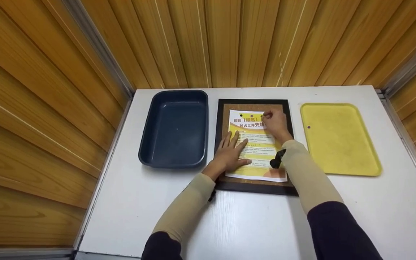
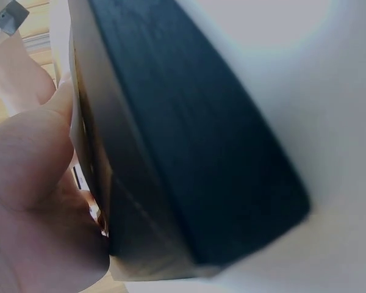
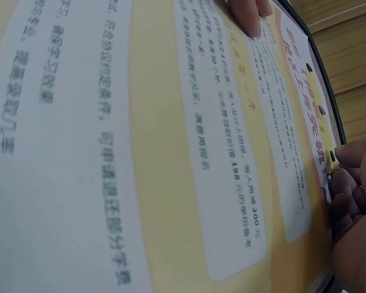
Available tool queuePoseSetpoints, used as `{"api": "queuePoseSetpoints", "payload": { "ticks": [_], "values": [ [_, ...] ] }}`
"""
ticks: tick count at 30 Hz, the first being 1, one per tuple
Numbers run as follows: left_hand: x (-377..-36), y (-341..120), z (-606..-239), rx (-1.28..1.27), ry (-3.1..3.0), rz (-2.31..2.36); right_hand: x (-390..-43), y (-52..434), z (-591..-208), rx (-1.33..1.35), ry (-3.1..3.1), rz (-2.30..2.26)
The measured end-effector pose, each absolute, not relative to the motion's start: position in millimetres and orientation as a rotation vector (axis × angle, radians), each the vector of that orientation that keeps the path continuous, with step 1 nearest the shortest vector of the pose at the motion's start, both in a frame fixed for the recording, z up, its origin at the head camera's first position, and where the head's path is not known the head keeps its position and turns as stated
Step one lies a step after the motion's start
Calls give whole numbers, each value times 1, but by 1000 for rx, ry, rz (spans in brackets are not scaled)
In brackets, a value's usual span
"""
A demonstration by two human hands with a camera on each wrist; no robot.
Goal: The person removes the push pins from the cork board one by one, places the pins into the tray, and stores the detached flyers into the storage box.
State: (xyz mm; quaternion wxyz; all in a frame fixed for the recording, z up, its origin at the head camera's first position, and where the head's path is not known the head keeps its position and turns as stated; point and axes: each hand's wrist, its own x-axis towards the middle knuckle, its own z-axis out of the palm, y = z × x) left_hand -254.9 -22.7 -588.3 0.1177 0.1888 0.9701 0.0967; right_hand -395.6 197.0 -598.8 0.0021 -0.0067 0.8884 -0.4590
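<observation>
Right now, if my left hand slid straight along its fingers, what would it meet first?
Likely the leftmost black pin, near the top of the paper; the left hand has spread fingers, so its line is uncertain.

**Covered Up, Cut Off and Fuzzy**

Seen from the head, the left hand covers some of the paper on its left side. The right hand hides its top right corner. A beige sleeve hides some of the black frame. The dot on the yellow tray is too tiny to name. Both dark sleeves run off the bottom.

In the left wrist view, the frame is blurry and the left hand is cut off. In the right wrist view, fingers partly hide a black pin, and the nearest words are fuzzy.
</observation>
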Motion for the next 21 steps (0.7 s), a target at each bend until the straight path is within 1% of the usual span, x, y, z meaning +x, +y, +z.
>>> {"api": "queuePoseSetpoints", "payload": {
  "ticks": [21],
  "values": [
    [-255,-25,-590,547,2829,307,-402,189,-597,2,2865,-1201]
  ]
}}
